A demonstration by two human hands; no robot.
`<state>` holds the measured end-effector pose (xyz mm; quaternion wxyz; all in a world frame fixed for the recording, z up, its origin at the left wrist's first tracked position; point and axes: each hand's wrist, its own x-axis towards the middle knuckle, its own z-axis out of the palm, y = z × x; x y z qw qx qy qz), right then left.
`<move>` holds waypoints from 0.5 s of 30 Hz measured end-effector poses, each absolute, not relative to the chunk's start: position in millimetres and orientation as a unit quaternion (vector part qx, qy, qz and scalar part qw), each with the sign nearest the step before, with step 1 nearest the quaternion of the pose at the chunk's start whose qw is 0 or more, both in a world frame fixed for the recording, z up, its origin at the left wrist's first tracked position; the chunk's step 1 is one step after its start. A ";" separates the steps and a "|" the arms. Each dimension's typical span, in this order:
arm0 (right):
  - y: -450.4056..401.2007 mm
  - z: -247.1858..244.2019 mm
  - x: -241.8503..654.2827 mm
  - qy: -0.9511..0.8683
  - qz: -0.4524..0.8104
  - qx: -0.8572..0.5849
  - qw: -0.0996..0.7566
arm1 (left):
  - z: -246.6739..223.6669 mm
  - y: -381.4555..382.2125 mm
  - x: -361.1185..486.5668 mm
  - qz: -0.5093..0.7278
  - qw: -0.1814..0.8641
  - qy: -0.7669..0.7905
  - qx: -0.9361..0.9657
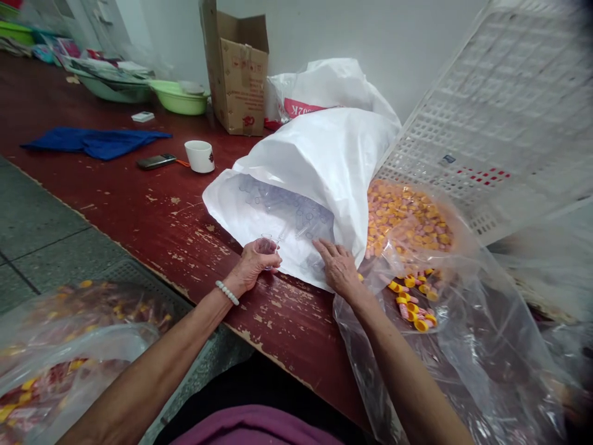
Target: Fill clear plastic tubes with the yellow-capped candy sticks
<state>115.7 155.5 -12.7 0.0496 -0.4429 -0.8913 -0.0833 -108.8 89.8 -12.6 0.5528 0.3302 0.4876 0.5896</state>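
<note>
My left hand [256,264], with a pale bead bracelet at the wrist, is closed around a small clear plastic cup-like piece [266,246]. It is at the front lip of a big white sack [319,139] that lies on its side with its mouth towards me. Inside the sack are many clear plastic pieces [301,213]. At the right side of the mouth, my right hand [340,267] has its fingers stretched out over the sack's lower flap, close to a clear piece [317,259]. Nothing shows in its grasp.
Right of the sack, a clear plastic bag [463,334] holds yellow-and-pink pieces [412,222], under a leaning white crate [509,123]. On the red table [185,259] are a white cup [200,156], a phone [156,162], a blue cloth [97,142] and a cardboard box [243,86]. More bagged pieces [83,309] are at lower left.
</note>
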 end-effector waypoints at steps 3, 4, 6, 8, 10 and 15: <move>163.1 -14.4 106.4 -0.909 -0.070 -0.409 0.022 | -11.3 88.1 -108.5 0.574 0.546 0.499 0.351; 166.8 -15.6 104.1 -0.914 -0.053 -0.402 0.011 | -10.6 87.7 -109.2 0.571 0.544 0.503 0.354; 174.5 -19.1 101.0 -0.920 -0.022 -0.391 -0.001 | -8.5 87.6 -110.0 0.573 0.540 0.507 0.350; 180.3 -23.5 99.6 -0.927 -0.004 -0.376 0.006 | -6.6 90.0 -108.8 0.574 0.533 0.511 0.354; 182.8 -27.2 99.0 -0.933 0.001 -0.359 0.025 | -6.2 96.1 -105.0 0.562 0.518 0.525 0.374; 178.7 -28.8 98.3 -0.940 0.023 -0.332 0.080 | -12.1 122.6 -89.3 0.486 0.508 0.570 0.426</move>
